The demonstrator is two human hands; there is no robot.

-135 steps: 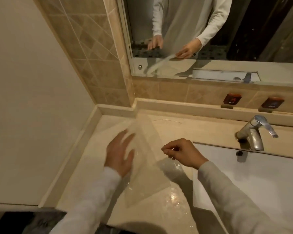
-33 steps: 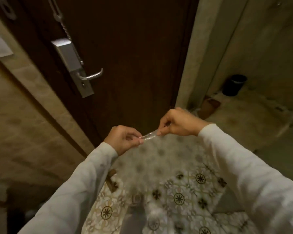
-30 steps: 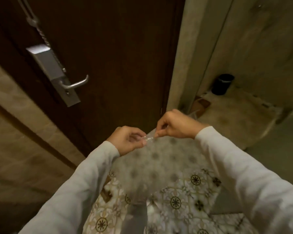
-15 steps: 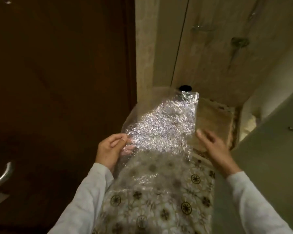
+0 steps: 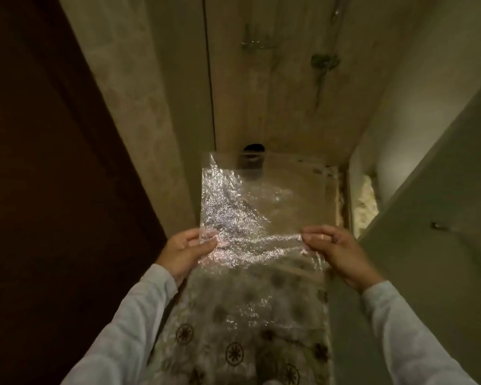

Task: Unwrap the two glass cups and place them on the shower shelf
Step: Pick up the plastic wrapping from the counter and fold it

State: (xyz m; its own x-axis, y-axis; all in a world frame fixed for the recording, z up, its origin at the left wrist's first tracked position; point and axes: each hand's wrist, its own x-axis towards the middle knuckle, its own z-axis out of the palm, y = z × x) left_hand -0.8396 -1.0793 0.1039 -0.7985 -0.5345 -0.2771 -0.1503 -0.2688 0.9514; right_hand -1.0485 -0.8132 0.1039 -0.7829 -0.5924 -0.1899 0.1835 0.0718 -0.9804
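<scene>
Pinching the crinkled wrap [image 5: 233,212] at its side edges: left hand [image 5: 182,252] and right hand [image 5: 336,250], thumbs against curled fingers (tips veiled by film). Held taut above the patterned floor [image 5: 233,354], half hiding a dark bin [image 5: 253,148].

The floor [image 5: 235,354] nearest the camera is laid with pale tiles that bear dark, round, flower-like marks. Farther off it changes to a plain beige slab [image 5: 306,187] with a rough, darker seam along its right edge. A small dark bin [image 5: 253,148] stands at the slab's far end, against the wall. Just right of the seam lies a pale lumpy patch [image 5: 368,201]; what it is cannot be told.
</scene>
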